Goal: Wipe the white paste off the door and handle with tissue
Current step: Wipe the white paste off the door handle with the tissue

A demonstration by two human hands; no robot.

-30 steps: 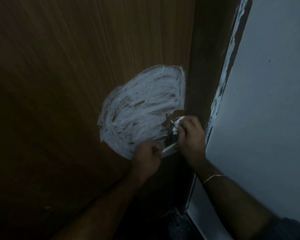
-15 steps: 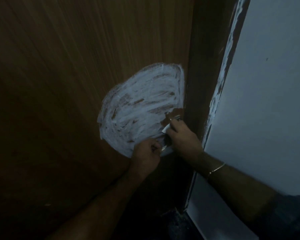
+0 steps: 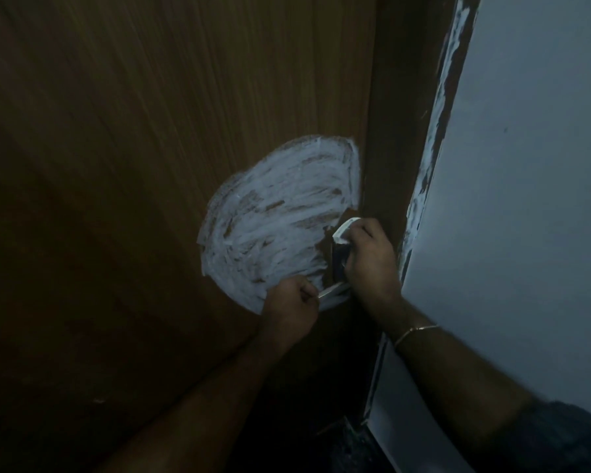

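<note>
Our right hand (image 3: 369,257) has slid the tissue (image 3: 344,229) back up the handle (image 3: 338,264); left hand (image 3: 292,303) still grips its lever. Paste (image 3: 277,216) on the door (image 3: 151,131) looks basically untouched, so lots left.

We see white paste (image 3: 280,220) smeared in a streaky round patch on the brown door (image 3: 151,131); tissue (image 3: 344,230) wadded just above the metal handle (image 3: 333,288).

Door (image 3: 151,165) wood-grain, matt; paste (image 3: 280,216) streaky, chalky white; handle (image 3: 333,288) shiny metal; wall (image 3: 526,199) smooth matt.
</note>
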